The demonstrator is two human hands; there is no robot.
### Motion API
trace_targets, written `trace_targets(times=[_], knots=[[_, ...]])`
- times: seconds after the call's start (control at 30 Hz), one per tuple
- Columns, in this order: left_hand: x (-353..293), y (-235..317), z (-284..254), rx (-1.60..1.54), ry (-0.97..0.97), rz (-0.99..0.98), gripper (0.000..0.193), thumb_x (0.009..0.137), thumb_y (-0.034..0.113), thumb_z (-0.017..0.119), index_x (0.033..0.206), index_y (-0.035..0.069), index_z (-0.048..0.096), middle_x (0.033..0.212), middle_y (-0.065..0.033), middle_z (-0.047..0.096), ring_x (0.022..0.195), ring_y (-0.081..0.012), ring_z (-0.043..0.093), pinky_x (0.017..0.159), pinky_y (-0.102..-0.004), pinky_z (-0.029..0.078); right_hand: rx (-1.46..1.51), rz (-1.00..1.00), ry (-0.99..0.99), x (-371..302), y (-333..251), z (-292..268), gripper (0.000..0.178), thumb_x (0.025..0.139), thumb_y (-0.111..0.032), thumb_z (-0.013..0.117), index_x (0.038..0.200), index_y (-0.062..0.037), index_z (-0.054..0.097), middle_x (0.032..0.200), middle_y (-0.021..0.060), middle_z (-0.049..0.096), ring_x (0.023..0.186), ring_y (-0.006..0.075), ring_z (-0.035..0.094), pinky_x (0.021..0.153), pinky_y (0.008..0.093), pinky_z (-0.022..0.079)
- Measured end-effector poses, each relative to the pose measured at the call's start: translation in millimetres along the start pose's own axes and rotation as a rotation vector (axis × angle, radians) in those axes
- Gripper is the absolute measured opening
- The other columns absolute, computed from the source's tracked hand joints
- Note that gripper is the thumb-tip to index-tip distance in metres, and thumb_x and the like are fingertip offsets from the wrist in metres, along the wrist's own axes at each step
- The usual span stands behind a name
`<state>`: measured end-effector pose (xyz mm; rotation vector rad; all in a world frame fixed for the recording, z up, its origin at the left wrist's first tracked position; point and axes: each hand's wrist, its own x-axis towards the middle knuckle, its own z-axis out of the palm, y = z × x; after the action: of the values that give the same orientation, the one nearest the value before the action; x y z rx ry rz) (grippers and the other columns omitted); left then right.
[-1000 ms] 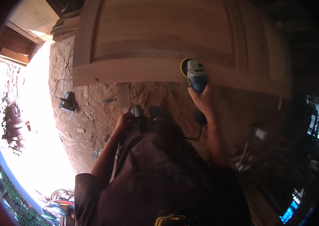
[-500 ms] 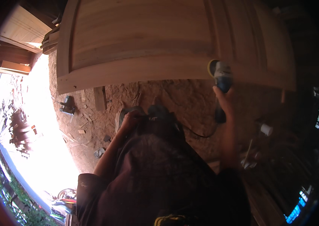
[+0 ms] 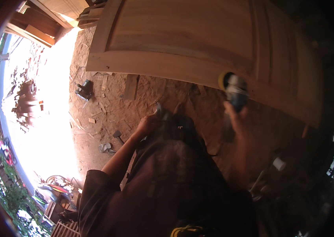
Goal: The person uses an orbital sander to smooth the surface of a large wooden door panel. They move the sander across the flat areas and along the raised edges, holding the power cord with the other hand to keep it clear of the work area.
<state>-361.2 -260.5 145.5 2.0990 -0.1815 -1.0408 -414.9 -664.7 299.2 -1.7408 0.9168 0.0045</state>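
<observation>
Head view, right hand [image 3: 236, 115]: fingers wrapped round the grinder [image 3: 238, 93].
Grinder's place: right of centre, its yellow-rimmed disc [image 3: 225, 81] at the door's near edge; contact cannot be told.
Door [image 3: 182, 31]: panelled wood, across the far side.
Left hand [image 3: 148, 124]: at the dark clothing [image 3: 163, 158]; its grip cannot be told.
Floor [image 3: 115, 108]: power tool [image 3: 84, 90], left.

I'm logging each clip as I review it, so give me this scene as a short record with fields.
Work surface: framed wooden panel
Right hand: gripping a handheld disc tool
Tool position: at the panel's near edge; disc contact unclear
Left hand: by the dark clothing; grip unclear
Ground: brown dirt, with another power tool and wood scraps left of the feet
Light: glaring left, dark right
</observation>
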Motion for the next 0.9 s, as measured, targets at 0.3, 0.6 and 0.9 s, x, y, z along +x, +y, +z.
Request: trace_targets(times=[0.3,0.6,0.9], knots=[[-46.1,-81.7,-34.3,-0.084,0.234,-0.111,0.033,0.091,0.032,0.087,0.103,0.002,0.081,0.095,-0.0154,0.082,0.092,-0.0267,0.080,0.085,-0.0411,0.060,-0.450,-0.417,-0.440,-11.8,-101.3,266.2,0.062,0.088,-0.036,0.087,0.127,0.0057,0.064,0.108,0.0317,0.076,0.102,0.0477,0.077,0.091,0.0537,0.061],[-59.4,-101.6,-33.9,-0.213,0.161,-0.241,0.029,0.093,0.028,0.088,0.100,0.001,0.080,0.095,-0.0113,0.082,0.091,-0.0187,0.077,0.084,-0.0369,0.059,-0.539,-0.383,-0.227,-25.5,-81.2,226.9,0.057,0.088,-0.028,0.085,0.127,0.0080,0.062,0.114,0.0333,0.075,0.108,0.0513,0.075,0.093,0.0560,0.060],[1.9,-58.4,-33.2,-0.110,0.060,-0.014,0.030,0.091,0.030,0.089,0.100,0.003,0.080,0.094,-0.0115,0.081,0.091,-0.0233,0.078,0.086,-0.0403,0.059,-0.531,-0.205,-0.077,-21.3,-47.7,119.8,0.065,0.089,-0.026,0.084,0.142,0.0036,0.059,0.127,0.0318,0.074,0.116,0.0487,0.074,0.098,0.0540,0.059]])
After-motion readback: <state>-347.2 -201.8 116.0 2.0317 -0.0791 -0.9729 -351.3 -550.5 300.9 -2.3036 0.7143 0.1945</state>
